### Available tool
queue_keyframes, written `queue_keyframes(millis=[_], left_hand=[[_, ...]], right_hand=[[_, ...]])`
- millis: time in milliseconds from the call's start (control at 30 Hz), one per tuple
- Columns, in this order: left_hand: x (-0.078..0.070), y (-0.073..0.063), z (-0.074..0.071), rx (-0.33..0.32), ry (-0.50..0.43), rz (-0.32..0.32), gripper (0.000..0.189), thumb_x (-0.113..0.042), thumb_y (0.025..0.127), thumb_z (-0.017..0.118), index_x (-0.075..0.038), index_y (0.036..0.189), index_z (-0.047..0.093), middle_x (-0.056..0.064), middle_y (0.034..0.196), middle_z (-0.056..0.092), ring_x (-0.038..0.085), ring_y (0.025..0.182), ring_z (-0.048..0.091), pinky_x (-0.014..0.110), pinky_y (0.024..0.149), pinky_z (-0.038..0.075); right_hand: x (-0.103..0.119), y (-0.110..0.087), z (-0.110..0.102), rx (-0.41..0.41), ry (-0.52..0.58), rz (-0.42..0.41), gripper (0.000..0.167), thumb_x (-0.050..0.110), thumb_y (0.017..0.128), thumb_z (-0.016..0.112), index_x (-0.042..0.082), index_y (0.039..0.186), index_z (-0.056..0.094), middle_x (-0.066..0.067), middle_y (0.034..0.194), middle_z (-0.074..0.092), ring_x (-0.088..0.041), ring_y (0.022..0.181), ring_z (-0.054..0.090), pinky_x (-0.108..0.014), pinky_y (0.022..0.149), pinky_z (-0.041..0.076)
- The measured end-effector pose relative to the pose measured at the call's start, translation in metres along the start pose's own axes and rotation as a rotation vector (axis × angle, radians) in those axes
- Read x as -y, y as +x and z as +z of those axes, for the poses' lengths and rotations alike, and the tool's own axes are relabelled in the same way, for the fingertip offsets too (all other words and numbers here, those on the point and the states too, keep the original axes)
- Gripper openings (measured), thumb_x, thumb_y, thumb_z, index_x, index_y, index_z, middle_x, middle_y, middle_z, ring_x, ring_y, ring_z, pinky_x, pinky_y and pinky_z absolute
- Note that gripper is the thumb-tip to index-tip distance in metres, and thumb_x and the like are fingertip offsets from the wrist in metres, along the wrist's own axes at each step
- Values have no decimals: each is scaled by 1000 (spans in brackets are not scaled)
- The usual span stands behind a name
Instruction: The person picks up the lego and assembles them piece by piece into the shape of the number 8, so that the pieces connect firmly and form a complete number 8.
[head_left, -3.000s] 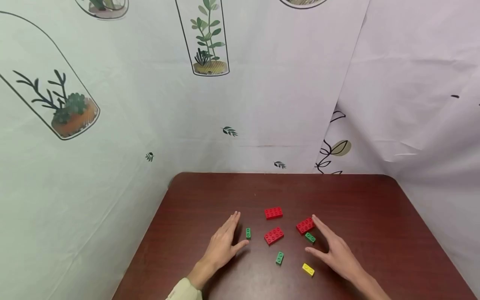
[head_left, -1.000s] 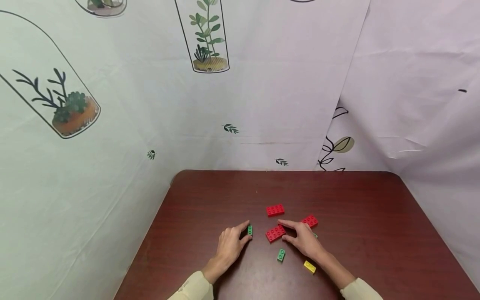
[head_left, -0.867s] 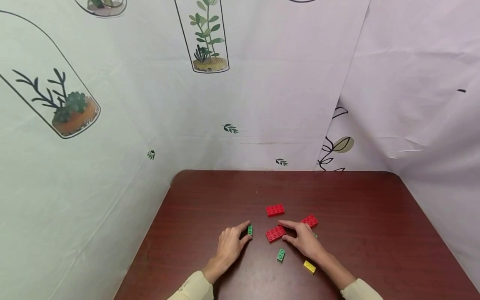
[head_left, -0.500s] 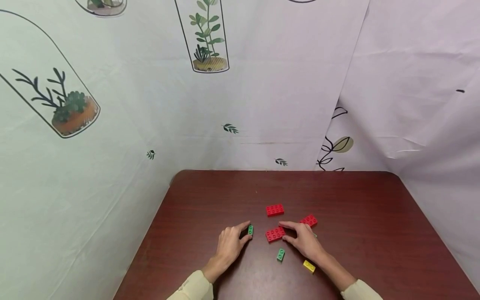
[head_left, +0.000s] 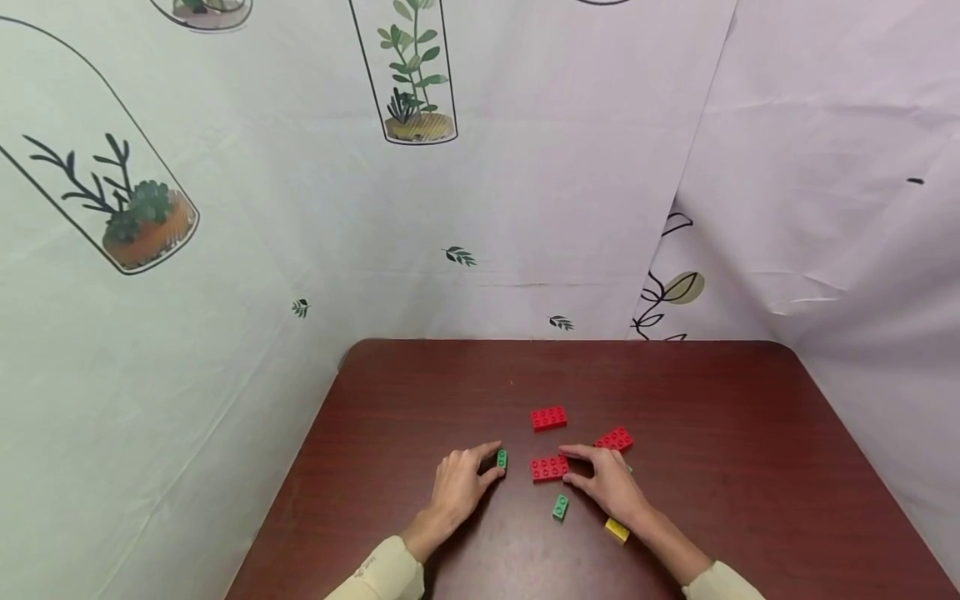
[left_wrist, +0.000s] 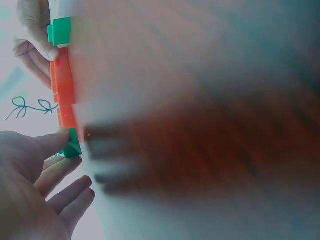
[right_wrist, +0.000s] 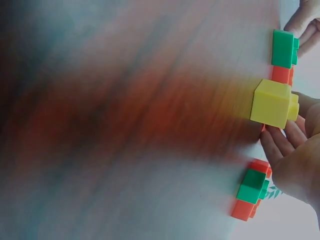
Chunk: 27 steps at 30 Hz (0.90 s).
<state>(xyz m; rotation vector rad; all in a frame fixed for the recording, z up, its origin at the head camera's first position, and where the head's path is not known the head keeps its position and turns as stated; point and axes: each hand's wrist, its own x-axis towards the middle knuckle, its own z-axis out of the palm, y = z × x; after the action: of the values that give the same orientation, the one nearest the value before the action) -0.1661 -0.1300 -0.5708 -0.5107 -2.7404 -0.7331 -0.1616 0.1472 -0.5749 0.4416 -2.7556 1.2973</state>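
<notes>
In the head view my left hand [head_left: 457, 485] pinches a small green toy brick [head_left: 502, 461] between thumb and index finger; the left wrist view shows this green brick [left_wrist: 73, 144] at the fingertips. To the right, my right hand [head_left: 611, 483] holds the right end of a red eight-stud brick [head_left: 550, 469] between its thumb and index finger. A gap separates the two held bricks. In the right wrist view a yellow brick [right_wrist: 271, 104] stands in front and covers most of what the right fingers [right_wrist: 280, 141] hold.
Around the hands on the brown table [head_left: 420, 383] lie a far red brick [head_left: 549, 418], another red brick [head_left: 617, 438] behind the right hand, a nearer green brick [head_left: 560, 507] and the yellow brick [head_left: 617, 531] beside the right wrist. A further green brick is mostly hidden. Printed cloth [head_left: 525, 208] hangs behind.
Both hands came in from beside the bricks and took hold of the green and red ones. Over the last second, the red brick has turned until nearly level; the green one shifted slightly right.
</notes>
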Motion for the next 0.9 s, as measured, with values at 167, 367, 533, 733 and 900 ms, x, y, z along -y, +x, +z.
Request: queue_keyframes(millis=[167, 367, 533, 733, 900], left_hand=[[0, 6, -3, 20, -27, 29, 40, -25, 88, 90, -13, 125, 80, 7, 113, 80, 26, 93, 78, 40, 69, 64], [-6, 15, -10, 69, -81, 48, 40, -28, 92, 87, -12, 128, 79, 5, 113, 80, 21, 89, 78, 36, 69, 63], [-10, 20, -13, 89, -103, 58, 42, -30, 90, 88, -12, 127, 79, 4, 109, 81, 20, 89, 78, 37, 70, 63], [-13, 23, -9, 94, -115, 73, 45, -33, 86, 91, -12, 124, 80, 1, 108, 81, 19, 91, 78, 37, 74, 63], [-15, 24, -4, 80, -155, 95, 42, -33, 87, 90, -12, 122, 81, 2, 106, 81, 17, 93, 78, 38, 76, 64]], right_hand=[[-3, 1, 1, -13, 5, 3, 41, 6, 82, 92, 8, 121, 80, -3, 114, 80, -23, 110, 74, -43, 92, 61], [-6, 1, 0, -14, 2, -7, 41, 8, 82, 93, 8, 121, 80, -3, 114, 80, -24, 110, 74, -44, 91, 62], [-6, 1, 0, -11, 13, 3, 41, 10, 82, 93, 9, 121, 81, -2, 114, 80, -24, 110, 74, -44, 91, 62], [-4, 0, 1, -12, 37, 20, 41, 11, 82, 93, 9, 120, 81, -1, 113, 80, -24, 110, 74, -45, 92, 61], [-3, -1, 1, -16, 35, 29, 41, 11, 82, 93, 10, 121, 81, -1, 113, 80, -24, 110, 74, -46, 92, 61]])
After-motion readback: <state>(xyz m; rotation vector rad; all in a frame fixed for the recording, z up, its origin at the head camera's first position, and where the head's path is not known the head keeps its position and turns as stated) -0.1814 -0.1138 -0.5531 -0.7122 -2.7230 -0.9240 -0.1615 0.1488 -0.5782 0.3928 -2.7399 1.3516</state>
